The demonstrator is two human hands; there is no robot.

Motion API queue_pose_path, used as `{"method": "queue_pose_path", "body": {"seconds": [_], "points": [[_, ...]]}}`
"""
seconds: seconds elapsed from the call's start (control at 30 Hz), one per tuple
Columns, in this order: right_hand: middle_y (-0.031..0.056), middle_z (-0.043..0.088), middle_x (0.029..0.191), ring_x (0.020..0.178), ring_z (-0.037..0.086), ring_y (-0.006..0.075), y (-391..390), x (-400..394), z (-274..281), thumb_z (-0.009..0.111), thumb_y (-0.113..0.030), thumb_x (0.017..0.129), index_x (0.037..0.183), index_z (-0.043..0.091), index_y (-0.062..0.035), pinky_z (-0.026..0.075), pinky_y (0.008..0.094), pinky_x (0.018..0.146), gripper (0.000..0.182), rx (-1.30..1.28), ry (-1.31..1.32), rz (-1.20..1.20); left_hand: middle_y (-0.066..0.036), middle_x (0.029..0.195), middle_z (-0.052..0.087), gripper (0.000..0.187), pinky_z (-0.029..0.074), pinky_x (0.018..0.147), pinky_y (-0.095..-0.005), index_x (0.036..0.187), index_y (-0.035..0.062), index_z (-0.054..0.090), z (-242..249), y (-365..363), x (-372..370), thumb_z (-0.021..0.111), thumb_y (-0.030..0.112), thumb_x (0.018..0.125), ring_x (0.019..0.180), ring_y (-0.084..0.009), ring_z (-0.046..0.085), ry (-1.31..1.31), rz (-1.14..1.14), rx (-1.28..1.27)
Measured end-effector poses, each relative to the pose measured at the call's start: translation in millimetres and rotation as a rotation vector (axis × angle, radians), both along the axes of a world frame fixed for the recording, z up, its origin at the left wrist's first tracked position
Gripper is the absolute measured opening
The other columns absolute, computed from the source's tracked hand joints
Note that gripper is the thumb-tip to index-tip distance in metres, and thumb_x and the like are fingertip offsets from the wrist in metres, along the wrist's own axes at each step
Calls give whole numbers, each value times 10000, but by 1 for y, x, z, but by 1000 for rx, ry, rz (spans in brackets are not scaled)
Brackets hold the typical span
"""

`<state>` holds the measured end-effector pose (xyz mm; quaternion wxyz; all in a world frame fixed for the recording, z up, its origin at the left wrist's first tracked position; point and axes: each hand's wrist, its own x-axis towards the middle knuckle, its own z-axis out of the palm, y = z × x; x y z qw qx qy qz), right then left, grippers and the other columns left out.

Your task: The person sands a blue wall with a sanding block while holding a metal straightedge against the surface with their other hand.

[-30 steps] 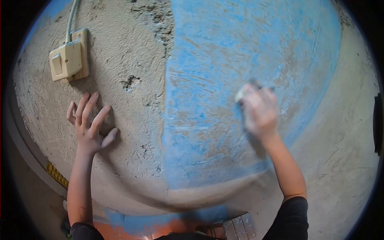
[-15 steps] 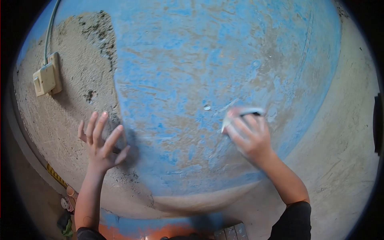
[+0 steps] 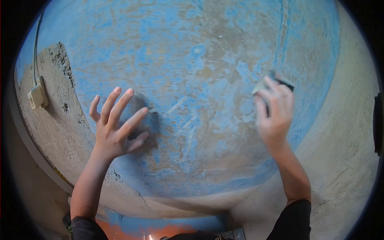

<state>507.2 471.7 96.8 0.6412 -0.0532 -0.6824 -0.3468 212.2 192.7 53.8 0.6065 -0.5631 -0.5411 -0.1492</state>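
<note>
A wall with worn blue paint (image 3: 224,132) fills the middle of the view, with grey-brown patches showing through. My right hand (image 3: 275,112) is closed round a small flat scraper-like piece (image 3: 285,83), pale and dark at its edges, against the blue surface on the right. Its exact shape is partly hidden by my fingers. My left hand (image 3: 119,124) has its fingers spread and holds nothing, over the left part of the blue paint. Just past its index fingertip is a small pale spot (image 3: 151,110) on the wall.
A cream switch box (image 3: 38,95) with a cable (image 3: 36,48) sits on the rough bare plaster (image 3: 48,128) at the left. Plain grey wall (image 3: 340,160) stands at the right. An orange and blue surface (image 3: 160,229) shows at the bottom.
The view has shifted right, so the switch box sits nearer the left edge. My right hand has moved up and right with the piece. My left hand is now over blue paint, fingers still spread.
</note>
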Motion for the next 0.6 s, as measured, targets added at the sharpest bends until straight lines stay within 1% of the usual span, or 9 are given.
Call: {"method": "queue_pose_path", "body": {"seconds": [0.03,0.1,0.2,0.27,0.3,0.37,0.47,0.53,0.6], "points": [[40,697,1199,1033,617,222,5,-5,-15,768,-144,836,977,686,-122,527,370,884,164,142,-157,23,-113,1566,441,756,136,1233,-564,1365,312,580,1,4,5,856,385,664,1497,-333,334,0,7,-4],[47,694,1212,1047,610,244,-9,-2,-58,767,-139,833,977,687,-122,527,375,883,166,131,-443,110,-115,1566,442,768,136,1232,-563,1367,315,578,6,12,14,860,379,656,1496,-331,336,19,19,-11],[34,689,1182,1057,606,258,15,15,-44,769,-141,840,969,678,-120,548,377,833,160,137,-337,88,-122,1569,436,780,138,1230,-564,1365,306,579,7,20,25,865,362,641,1497,-336,335,-11,28,-17],[14,682,1137,1055,608,234,31,26,-14,774,-153,840,966,671,-119,562,397,800,166,4,-23,55,-130,1572,430,792,141,1229,-565,1370,298,573,5,23,29,863,345,634,1496,-341,336,-38,51,-34],[14,682,1142,1051,609,234,33,28,-16,784,-154,836,992,678,-109,563,405,795,194,-35,25,75,-134,1574,427,799,142,1229,-565,1372,294,569,3,24,31,863,337,630,1496,-344,336,-53,62,-36],[38,681,1186,1049,609,242,17,22,-58,779,-143,842,1045,679,-101,550,408,818,230,59,-295,100,-140,1580,417,808,149,1228,-566,1379,288,561,2,25,32,859,330,629,1498,-349,335,-49,71,-33],[54,679,1213,1041,606,236,21,25,-71,760,-130,855,1107,669,-98,539,391,824,270,165,-469,97,-148,1586,406,822,161,1226,-570,1394,285,544,0,27,33,851,318,632,1503,-357,329,-54,82,-29],[44,673,1191,1038,603,223,33,30,-54,745,-132,864,1128,661,-112,543,390,815,277,141,-329,107,-152,1590,400,827,167,1226,-574,1403,283,535,-1,27,34,844,314,637,1507,-362,323,-58,92,-23],[22,665,1140,1039,597,207,53,38,-10,731,-144,872,1134,655,-138,555,406,803,273,34,-33,126,-154,1594,392,828,171,1227,-577,1409,278,528,-3,30,35,836,312,641,1510,-366,316,-59,94,-11]]}}
